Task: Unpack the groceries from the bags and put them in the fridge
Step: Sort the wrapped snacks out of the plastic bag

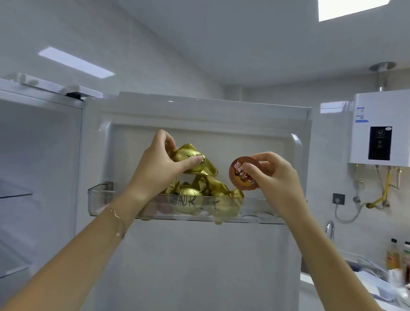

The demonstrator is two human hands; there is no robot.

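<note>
I see my left hand (162, 160) closed around a gold foil-wrapped round parcel (193, 160), fingers over the top and thumb pressed on its front, holding it just above the clear plastic door shelf (99, 195) of the open white fridge door (186, 268); my right hand (270, 178) pinches a small round brown-lidded cup (241, 172) between thumb and fingertips, just beside the parcel and above the same shelf; below my left hand a heap of more gold foil-wrapped parcels (204, 196) lies in the shelf, crinkled and shiny, with dark lettering I cannot read; the cup's lid shows a red and white printed picture, tilted toward me.
</note>
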